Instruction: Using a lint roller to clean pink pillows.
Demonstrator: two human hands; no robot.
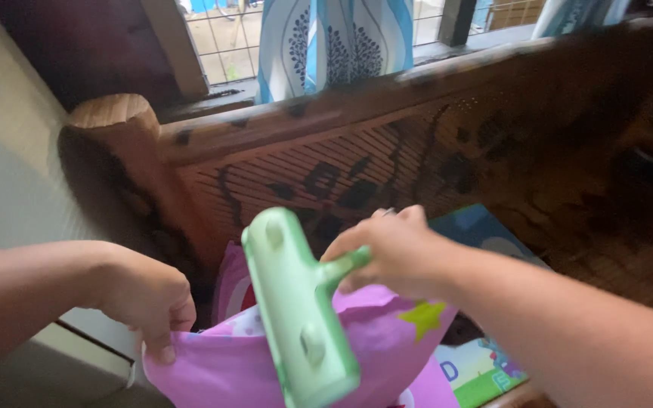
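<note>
Head view, then. What's nearest on the left?

— At the left, a left hand (149,302), clenched, pinching the edge of a purple cloth (243,363) between thumb and fingers. It looks like a pillowcase or cover with stars printed on it. I'd judge the pinch is there to pull the cloth taut, so it lies flat instead of bunching.

— And in the middle?

— A pale green roller (296,310), the lint-brush kind, with a broad head lying slantwise across the purple cloth, near end low in the frame. It is blurred, so I can't tell whether the head presses the cloth or hovers just above it.

— Who has it?

— The right hand (391,253), fist closed around the short green handle at the roller's far side. The grip is from above, which I'd say gives a firm push along the cloth.

— Where does all this sit?

— Near the person, low in the scene, just in front of a carved wooden headboard (417,143) with a rounded post (115,113) at its left end. To the right, under the right forearm, a bright children's mat (478,363) shows green and blue. Far behind, a patterned blue-and-white curtain (334,38) hangs at a barred window (228,38).
</note>
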